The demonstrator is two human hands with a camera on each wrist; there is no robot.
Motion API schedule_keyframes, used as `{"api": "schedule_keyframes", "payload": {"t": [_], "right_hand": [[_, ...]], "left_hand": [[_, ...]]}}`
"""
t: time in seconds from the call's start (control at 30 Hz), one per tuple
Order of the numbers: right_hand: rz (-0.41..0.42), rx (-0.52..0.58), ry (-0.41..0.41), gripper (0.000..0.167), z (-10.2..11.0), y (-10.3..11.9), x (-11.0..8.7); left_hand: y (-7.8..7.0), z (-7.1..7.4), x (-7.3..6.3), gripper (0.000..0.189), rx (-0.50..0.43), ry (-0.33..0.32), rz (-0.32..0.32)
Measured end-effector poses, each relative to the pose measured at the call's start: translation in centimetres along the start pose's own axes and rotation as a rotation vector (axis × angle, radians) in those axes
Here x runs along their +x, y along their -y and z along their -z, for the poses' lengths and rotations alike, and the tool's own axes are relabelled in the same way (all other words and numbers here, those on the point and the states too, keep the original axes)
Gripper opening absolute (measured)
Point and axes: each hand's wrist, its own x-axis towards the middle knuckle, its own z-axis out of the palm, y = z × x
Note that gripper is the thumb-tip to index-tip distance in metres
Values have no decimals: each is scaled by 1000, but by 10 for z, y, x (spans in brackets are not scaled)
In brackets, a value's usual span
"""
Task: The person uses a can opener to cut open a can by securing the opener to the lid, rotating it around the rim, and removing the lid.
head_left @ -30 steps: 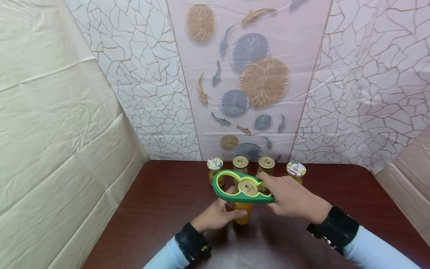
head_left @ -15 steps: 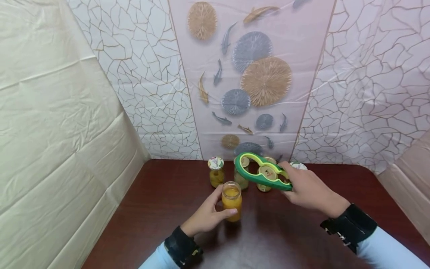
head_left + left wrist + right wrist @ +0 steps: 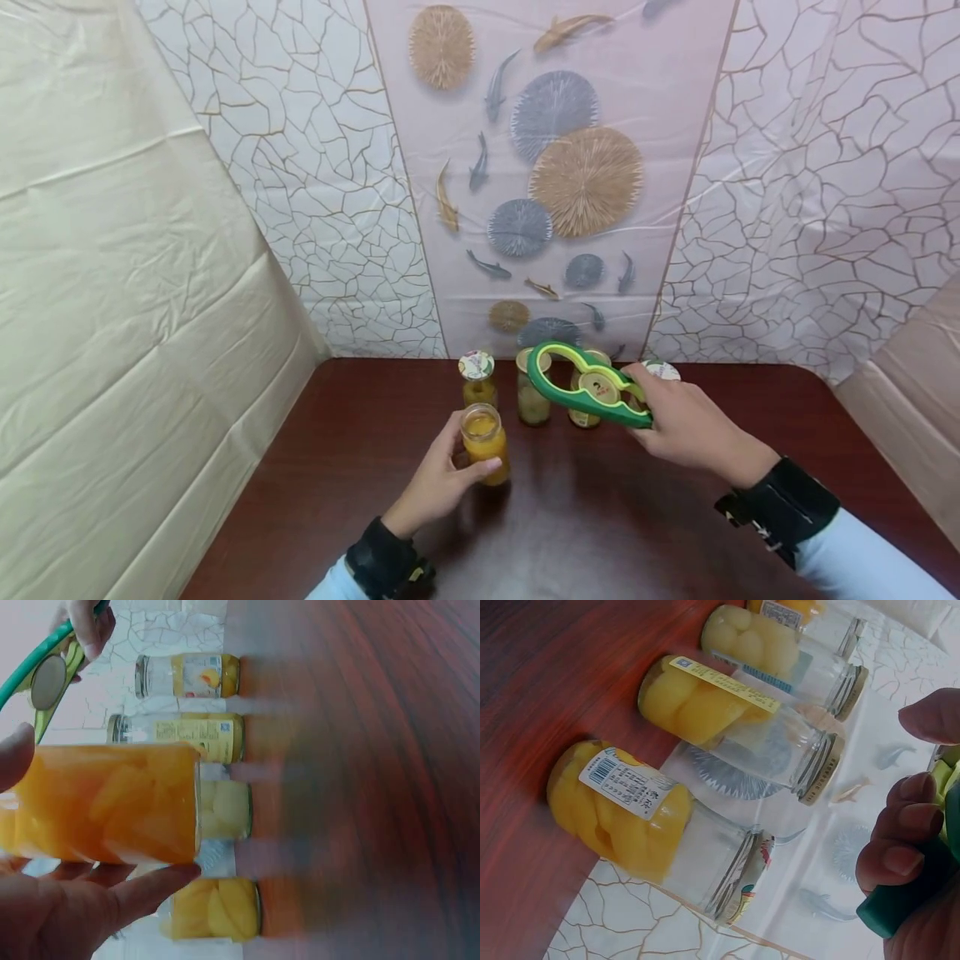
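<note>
My left hand (image 3: 435,479) grips an open glass jar (image 3: 487,454) of orange fruit pieces, thumb on its near side and fingers round behind. The left wrist view shows the jar's base raised off the table. My right hand (image 3: 693,425) holds the handle end of a green jar opener (image 3: 577,402) with a yellow-green inner edge. A round gold lid (image 3: 600,387) sits in the opener's middle ring. The opener is in the air to the right of the open jar, overlapping the jars behind it in the head view.
Behind, a row of lidded fruit jars stands on the dark red table (image 3: 360,442): one with a patterned lid (image 3: 477,365), one with pale fruit (image 3: 533,404), one with a yellow label (image 3: 724,685), and another patterned-lid jar (image 3: 622,814) at right. A patterned cloth (image 3: 585,179) hangs behind.
The opener has come up off the jar with the lid in it and moved right, then stayed put. My left hand has carried the open jar to the left.
</note>
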Motion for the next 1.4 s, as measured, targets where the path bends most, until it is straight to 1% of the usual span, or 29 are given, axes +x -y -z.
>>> {"api": "schedule_keyframes", "payload": {"t": [0.13,0.2,0.3,0.43,0.5,0.57,0.63,0.8,1.07,1.33,1.4], "right_hand": [[-15,-3,7,57,0,0,-2],[-20,-5,8,58,0,-1,-2],[-25,-4,2,57,0,-1,-3],[-21,-14,-7,57,-1,-1,-2],[-17,-24,-11,58,-1,-1,-2],[-10,-30,-13,59,-1,-1,-1],[-7,-31,-12,59,-1,-1,-1],[-14,-23,-12,60,0,-3,-3],[-29,-29,3,60,0,-4,-6],[-21,-11,8,56,-1,-3,-5],[-27,-10,13,56,-2,-4,-6]], "left_hand": [[4,11,0,63,29,-139,48],[7,18,3,59,54,-213,68],[12,29,10,56,97,-305,94],[20,42,19,57,164,-394,145],[24,48,23,57,184,-421,177],[28,53,27,58,182,-445,207],[31,58,31,58,167,-467,217],[36,68,39,56,126,-498,204],[49,72,47,56,114,-487,224],[54,75,56,59,129,-483,202],[55,76,60,60,144,-488,211]]}}
